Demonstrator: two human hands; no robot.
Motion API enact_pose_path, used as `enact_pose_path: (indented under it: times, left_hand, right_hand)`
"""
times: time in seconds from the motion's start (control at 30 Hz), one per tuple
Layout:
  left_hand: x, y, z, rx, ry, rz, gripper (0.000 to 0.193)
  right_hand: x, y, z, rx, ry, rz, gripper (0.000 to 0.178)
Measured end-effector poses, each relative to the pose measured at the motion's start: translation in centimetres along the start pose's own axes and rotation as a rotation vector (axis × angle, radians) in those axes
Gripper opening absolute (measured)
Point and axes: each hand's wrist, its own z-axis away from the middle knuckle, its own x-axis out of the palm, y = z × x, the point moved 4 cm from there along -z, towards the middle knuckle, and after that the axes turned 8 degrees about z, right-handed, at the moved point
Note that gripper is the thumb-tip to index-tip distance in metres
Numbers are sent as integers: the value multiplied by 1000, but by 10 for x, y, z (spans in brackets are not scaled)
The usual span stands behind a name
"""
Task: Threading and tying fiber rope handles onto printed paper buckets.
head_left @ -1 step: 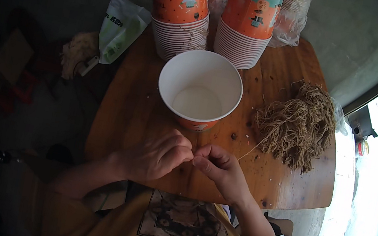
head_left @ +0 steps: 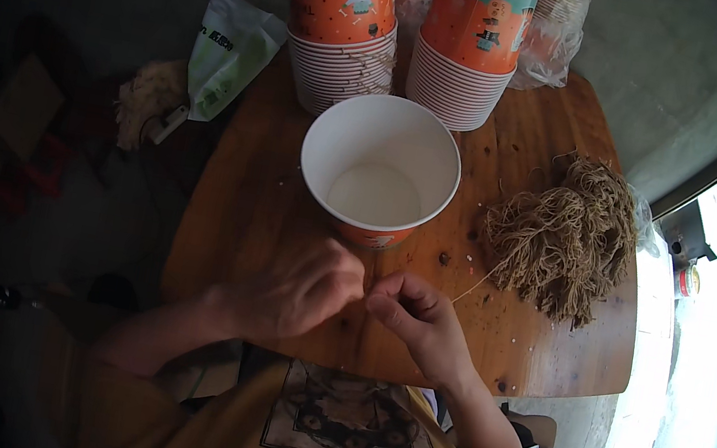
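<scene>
My left hand (head_left: 304,289) is closed, knuckles up, just in front of the paper bucket; what its fingertips hold, if anything, is hidden. Close beside it, my right hand (head_left: 423,320) pinches thumb against forefinger on a thin strand of brown twine (head_left: 474,288). That strand runs back to a tangled heap of twine (head_left: 572,238) on the table's right side. Beyond my hands stands a white-lined paper bucket (head_left: 381,163), upright and open at the top, with nothing inside. Its outside is orange.
Two stacks of nested buckets, a left stack (head_left: 338,67) and a right stack (head_left: 455,83), stand at the back of the wooden table (head_left: 237,203). Plastic-wrapped stacks (head_left: 551,28) rise behind them. A white-green plastic bag (head_left: 229,57) is off the table's left edge.
My left hand has rolled slightly, its knuckles turning up and a little away from me, its thumb now less visible. My right hand and the bucket stay in place.
</scene>
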Motion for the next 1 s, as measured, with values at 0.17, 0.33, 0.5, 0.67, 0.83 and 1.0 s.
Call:
enact_pose_path:
  times: [0.17,0.33,0.5,0.67,0.83,1.0]
  left_hand:
    - [-38,-35,-24,-143,215,-238,22]
    - [-36,-54,-27,-222,-40,-30,16]
    - [-33,-33,-44,-378,35,174,24]
    - [-30,-28,-50,-530,42,426,41]
    - [-29,-27,-50,-549,41,462,44]
    - [-29,-22,-52,-555,52,462,47]
  right_hand:
    - [-9,-10,6,-20,173,146,7]
    - [-15,-19,7,-97,308,425,11]
    - [-12,-40,-7,-218,381,462,10]
    - [-15,-35,-24,-261,415,400,10]
    - [-16,-35,-31,-269,430,321,9]
    - [-14,-34,-34,-262,397,238,8]
